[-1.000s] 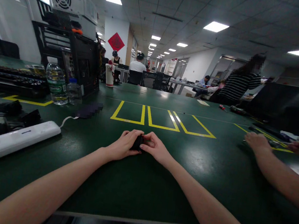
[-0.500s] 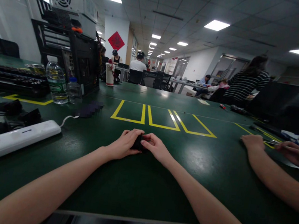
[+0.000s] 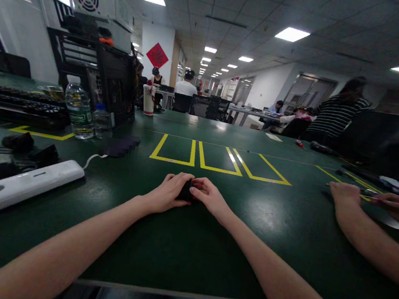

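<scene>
Between my hands a small dark object (image 3: 185, 191) sits low at the middle of the green table (image 3: 184, 248). Its kind is hard to make out, since my fingers cover much of it. My left hand (image 3: 168, 192) is curled around its left side, thumb along the near edge. From the right, my right hand (image 3: 210, 197) pinches its edge with thumb and fingertips. Just beyond my hands, yellow tape outlines (image 3: 173, 160) mark the tabletop.
To the left lie a white power strip (image 3: 32, 186) and black cables (image 3: 17, 151). A water bottle (image 3: 78, 112) stands before an open computer case (image 3: 109, 82). On the right, a co-worker's hands (image 3: 345, 195) hold a thin tool. A white cup (image 3: 148, 101) stands farther back.
The view has shifted slightly, so the surroundings sit a little farther right. My hands keep nearly the same grip on the dark object. The co-worker's hands have barely moved.
</scene>
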Motion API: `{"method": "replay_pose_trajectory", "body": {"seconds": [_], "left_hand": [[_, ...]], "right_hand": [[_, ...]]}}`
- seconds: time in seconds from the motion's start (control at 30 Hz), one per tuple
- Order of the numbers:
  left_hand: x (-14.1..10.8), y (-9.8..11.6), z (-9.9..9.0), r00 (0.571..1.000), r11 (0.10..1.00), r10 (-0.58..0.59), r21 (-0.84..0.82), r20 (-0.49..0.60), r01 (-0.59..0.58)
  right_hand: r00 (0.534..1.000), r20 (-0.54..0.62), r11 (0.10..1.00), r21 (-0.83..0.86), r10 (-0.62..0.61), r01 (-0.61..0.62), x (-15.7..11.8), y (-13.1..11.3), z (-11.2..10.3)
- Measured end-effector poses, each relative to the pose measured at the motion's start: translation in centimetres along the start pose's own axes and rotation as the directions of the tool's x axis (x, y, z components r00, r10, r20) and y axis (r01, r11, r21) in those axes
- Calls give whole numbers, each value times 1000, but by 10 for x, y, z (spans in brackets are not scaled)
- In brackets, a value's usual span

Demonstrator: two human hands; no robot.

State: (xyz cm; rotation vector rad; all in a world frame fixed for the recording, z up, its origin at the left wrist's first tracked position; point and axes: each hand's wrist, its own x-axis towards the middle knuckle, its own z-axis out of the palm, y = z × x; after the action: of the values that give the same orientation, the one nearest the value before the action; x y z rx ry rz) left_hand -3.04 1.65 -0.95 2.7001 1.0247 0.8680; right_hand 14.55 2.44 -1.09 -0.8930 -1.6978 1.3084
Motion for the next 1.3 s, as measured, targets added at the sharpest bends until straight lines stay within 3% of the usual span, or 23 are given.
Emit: {"method": "replay_pose_trajectory", "body": {"seconds": [0.23,0.47,0.63,0.83,1.03,1.17,1.3], "left_hand": [[0,0,0,1000,1000,6,0,3,-6],[0,1,-2,1000,1000,9,-2,14,-9],[0,0,-1,1000,1000,2,-9,12,-2],[-1,-1,-1,1000,1000,9,-15,7,-9],[1,-1,1,1000,1000,10,2,-1,-10],[1,-2,2,1000,1000,10,0,1,-10],[0,1,-3,1000,1000,2,-11,15,-2]], "right_hand": [[993,102,997,63,-60,54,-5,-2,-2],[998,24,998,10,-63,63,-2,-1,0],[999,34,1000,-8,16,-16,-1,-1,-1],[993,107,998,52,-42,36,-5,-2,-2],[996,27,996,25,-87,87,-2,-1,0],[1000,-7,1000,-8,3,-3,-2,-4,2],[997,75,1000,8,-12,12,-6,-7,1]]}}
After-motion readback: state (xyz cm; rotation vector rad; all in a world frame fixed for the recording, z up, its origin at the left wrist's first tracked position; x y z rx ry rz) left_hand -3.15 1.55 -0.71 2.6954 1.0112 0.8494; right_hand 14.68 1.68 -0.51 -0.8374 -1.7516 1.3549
